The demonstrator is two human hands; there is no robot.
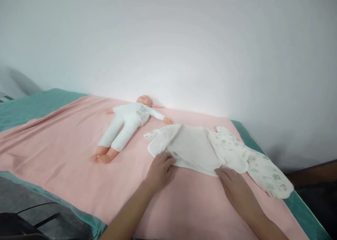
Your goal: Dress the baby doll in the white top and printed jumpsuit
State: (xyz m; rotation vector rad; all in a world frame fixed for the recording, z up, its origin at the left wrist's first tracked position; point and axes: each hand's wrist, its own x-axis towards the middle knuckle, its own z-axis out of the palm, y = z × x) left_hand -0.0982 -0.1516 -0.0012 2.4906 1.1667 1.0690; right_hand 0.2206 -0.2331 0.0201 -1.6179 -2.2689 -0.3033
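1. Pink sheet (65,152) is covering the bed, so everything's got a soft flat base.
2. Doll (125,126) is lying face-up at 11 o'clock, limbs out.
3. Baby garment (205,148) is lying opened flat at 1 o'clock from the hands.
4. Left hand (160,170) and right hand (233,185) are resting palm-down, fingers loosely together, pressing its near hem, forearms reaching straight in.

White doll (126,126), pink sheet (60,145), green-printed white garment (210,148).
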